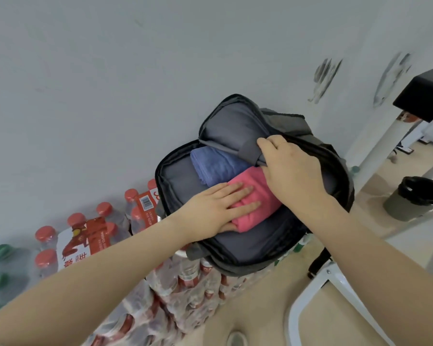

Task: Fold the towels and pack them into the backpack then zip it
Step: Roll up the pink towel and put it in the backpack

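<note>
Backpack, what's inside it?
Inside the open grey backpack lie a folded blue towel and a folded pink towel. The left hand covers part of the pink one; anything underneath is hidden.

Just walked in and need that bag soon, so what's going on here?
A person is packing towels into an open backpack that sits on stacked packs of bottles. The left hand presses flat on a folded pink towel inside; a blue towel lies beside it, further in. The right hand grips the inner flap, holding it back. The bag is not zipped yet.
</note>
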`<state>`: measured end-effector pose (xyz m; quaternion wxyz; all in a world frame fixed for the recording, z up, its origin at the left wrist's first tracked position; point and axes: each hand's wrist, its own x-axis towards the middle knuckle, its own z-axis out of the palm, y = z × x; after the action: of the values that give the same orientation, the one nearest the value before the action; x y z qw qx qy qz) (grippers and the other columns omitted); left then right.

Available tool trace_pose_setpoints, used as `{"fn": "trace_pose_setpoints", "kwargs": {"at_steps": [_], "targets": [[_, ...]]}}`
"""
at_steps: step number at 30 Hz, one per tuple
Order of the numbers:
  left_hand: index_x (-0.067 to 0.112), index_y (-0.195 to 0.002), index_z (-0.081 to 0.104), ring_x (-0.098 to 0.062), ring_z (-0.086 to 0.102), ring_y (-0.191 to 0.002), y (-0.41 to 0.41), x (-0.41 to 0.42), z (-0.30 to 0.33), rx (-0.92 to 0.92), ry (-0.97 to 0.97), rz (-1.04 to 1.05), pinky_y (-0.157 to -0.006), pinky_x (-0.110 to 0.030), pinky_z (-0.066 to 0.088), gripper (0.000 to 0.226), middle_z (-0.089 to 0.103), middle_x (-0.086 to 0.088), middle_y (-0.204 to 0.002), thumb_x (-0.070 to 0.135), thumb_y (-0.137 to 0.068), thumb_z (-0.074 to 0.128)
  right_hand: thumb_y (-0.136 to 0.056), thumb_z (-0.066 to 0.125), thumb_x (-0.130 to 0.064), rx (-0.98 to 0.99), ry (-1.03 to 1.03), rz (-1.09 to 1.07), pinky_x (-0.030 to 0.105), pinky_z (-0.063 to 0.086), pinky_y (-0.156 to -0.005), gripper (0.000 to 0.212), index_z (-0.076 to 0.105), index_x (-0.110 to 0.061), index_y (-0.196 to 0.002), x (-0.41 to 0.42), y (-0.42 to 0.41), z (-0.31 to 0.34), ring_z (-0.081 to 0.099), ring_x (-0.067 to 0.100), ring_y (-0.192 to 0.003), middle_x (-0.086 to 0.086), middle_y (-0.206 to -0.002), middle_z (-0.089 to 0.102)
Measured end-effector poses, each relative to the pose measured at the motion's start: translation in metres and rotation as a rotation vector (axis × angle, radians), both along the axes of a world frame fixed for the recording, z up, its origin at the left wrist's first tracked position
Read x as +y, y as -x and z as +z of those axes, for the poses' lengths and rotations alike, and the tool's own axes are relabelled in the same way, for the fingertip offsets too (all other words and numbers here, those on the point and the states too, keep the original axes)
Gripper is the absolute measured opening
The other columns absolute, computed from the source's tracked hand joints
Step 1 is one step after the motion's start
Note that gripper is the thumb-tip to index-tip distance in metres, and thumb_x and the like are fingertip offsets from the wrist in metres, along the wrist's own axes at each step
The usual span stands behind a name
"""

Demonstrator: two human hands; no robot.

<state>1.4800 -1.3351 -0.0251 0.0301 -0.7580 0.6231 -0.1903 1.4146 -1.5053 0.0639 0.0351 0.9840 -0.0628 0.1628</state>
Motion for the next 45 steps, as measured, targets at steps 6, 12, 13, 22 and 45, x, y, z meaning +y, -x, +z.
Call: {"fn": "trace_pose_setpoints", "kwargs": {"at_steps": [6, 12, 13, 22, 45], "targets": [[0.02, -0.113, 0.067, -0.032, 0.062, -0.109, -0.012, -0.044, -0.004, 0.063, -0.018, 0.076, -0.089, -0.042, 0.051, 0.039, 0.065, -0.013, -0.117, 0.034, -0.084, 0.044, -0.095, 0.043, -0.016, 0.013, -0.02, -0.011, 0.037, 0.046, -0.072, 0.053, 0.025, -0.018, -0.144, -0.002, 0.005, -0.011, 0.046, 0.025, -0.12, 0.003, -0.14, 0.042], [0.015, -0.105, 0.07, -0.036, 0.066, -0.098, -0.017, -0.056, -0.004, 0.09, -0.084, 0.128, -0.084, -0.047, 0.052, 0.041, 0.069, -0.014, -0.107, 0.033, -0.082, 0.041, -0.093, 0.048, -0.015, -0.006, -0.042, 0.014, 0.039, 0.048, -0.073, 0.053, 0.03, -0.015, -0.143, -0.002, 0.005, -0.016, 0.049, 0.026, -0.119, 0.005, -0.138, 0.045], [0.014, -0.109, 0.068, -0.036, 0.065, -0.101, -0.014, -0.051, -0.002, 0.106, -0.075, 0.117, -0.086, -0.047, 0.051, 0.043, 0.068, -0.015, -0.11, 0.036, -0.083, 0.041, -0.091, 0.05, -0.016, -0.002, -0.037, 0.02, 0.039, 0.048, -0.074, 0.054, 0.032, -0.013, -0.142, -0.001, 0.004, -0.018, 0.05, 0.027, -0.118, 0.007, -0.137, 0.047], [0.007, -0.124, 0.057, -0.031, 0.057, -0.116, 0.01, 0.076, 0.013, 0.208, 0.014, 0.244, -0.094, -0.043, 0.047, 0.051, 0.054, -0.016, -0.133, 0.038, -0.087, 0.039, -0.084, 0.044, -0.03, 0.045, 0.068, -0.002, 0.039, 0.052, -0.077, 0.05, 0.055, 0.003, -0.12, 0.034, 0.015, -0.059, 0.063, 0.036, -0.097, 0.021, -0.115, 0.062], [0.02, -0.135, 0.039, -0.012, 0.051, -0.102, 0.281, 0.299, -0.021, 0.759, 0.785, 1.622, -0.088, -0.024, 0.04, 0.043, 0.055, 0.0, -0.121, 0.018, -0.093, 0.047, -0.097, 0.035, -0.028, 0.435, 0.046, 1.345, 0.034, 0.039, -0.095, 0.043, 0.035, -0.013, -0.137, 0.329, 0.075, -0.088, 0.043, 0.023, -0.125, 0.005, -0.138, 0.045]]}}
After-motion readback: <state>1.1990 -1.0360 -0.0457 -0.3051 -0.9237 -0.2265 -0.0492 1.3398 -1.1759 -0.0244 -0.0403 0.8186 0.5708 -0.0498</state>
